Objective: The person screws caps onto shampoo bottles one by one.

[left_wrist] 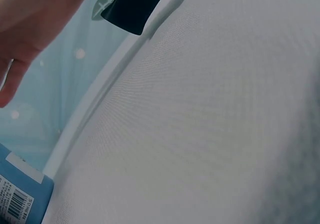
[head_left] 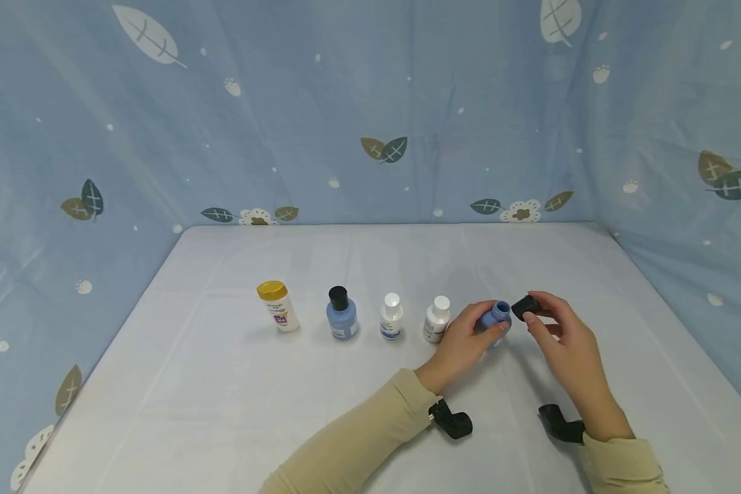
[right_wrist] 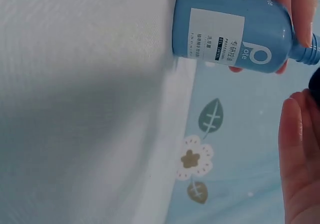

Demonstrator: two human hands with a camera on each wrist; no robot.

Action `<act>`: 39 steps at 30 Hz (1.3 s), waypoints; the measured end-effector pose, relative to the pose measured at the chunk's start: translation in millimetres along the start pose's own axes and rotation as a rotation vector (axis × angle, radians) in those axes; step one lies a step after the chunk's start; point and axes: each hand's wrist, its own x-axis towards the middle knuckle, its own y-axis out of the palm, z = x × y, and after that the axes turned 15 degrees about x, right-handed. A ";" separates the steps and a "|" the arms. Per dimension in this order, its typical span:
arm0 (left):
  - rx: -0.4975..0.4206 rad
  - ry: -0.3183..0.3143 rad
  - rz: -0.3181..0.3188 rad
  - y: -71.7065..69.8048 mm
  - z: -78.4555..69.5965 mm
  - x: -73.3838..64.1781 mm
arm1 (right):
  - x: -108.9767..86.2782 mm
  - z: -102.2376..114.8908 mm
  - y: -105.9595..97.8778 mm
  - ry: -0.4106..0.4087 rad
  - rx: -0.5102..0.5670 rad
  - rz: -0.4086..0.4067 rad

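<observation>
On the right side of the table my left hand (head_left: 463, 343) grips an uncapped blue bottle (head_left: 500, 317), its threaded neck bare. In the right wrist view the bottle (right_wrist: 225, 28) shows a white label, and its base appears at or close to the tabletop. Just right of the bottle mouth, my right hand (head_left: 565, 346) pinches a black cap (head_left: 523, 307) between thumb and fingers. Cap and neck are apart. Only a lower corner of the bottle (left_wrist: 30, 184) is visible in the left wrist view.
Left of my hands stand a white bottle (head_left: 436, 321), another white bottle (head_left: 392, 317), a blue bottle with black cap (head_left: 342, 315) and a tilted white bottle with gold cap (head_left: 279, 307), roughly in a row. A leaf-patterned blue curtain (head_left: 321, 103) surrounds the white table (head_left: 222, 398).
</observation>
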 end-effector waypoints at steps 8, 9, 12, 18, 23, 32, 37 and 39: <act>-0.017 -0.006 0.018 1.0 1.6 -0.5 | -0.9 43.4 8.4 -0.069 0.022 -0.027; -0.020 -0.007 0.019 0.9 1.7 -0.5 | -0.6 43.8 9.8 -0.083 0.027 -0.027; -0.036 -0.008 0.024 0.8 1.5 -1.1 | -0.9 42.4 12.7 -0.111 0.039 -0.030; -0.054 0.000 0.029 -0.5 0.2 -2.6 | -1.3 40.6 14.5 -0.129 0.041 0.009; -0.046 0.033 0.022 -0.4 1.2 -2.1 | -1.0 39.5 14.9 -0.147 0.022 0.070; -0.042 0.059 0.023 0.1 3.1 -1.3 | -2.6 38.8 13.4 -0.137 -0.014 0.066; -0.034 0.049 0.027 -0.1 2.6 -1.7 | -4.0 39.6 12.8 -0.137 0.000 0.065; -0.030 0.051 0.026 -0.2 2.5 -1.7 | -3.9 39.6 13.0 -0.142 0.007 0.065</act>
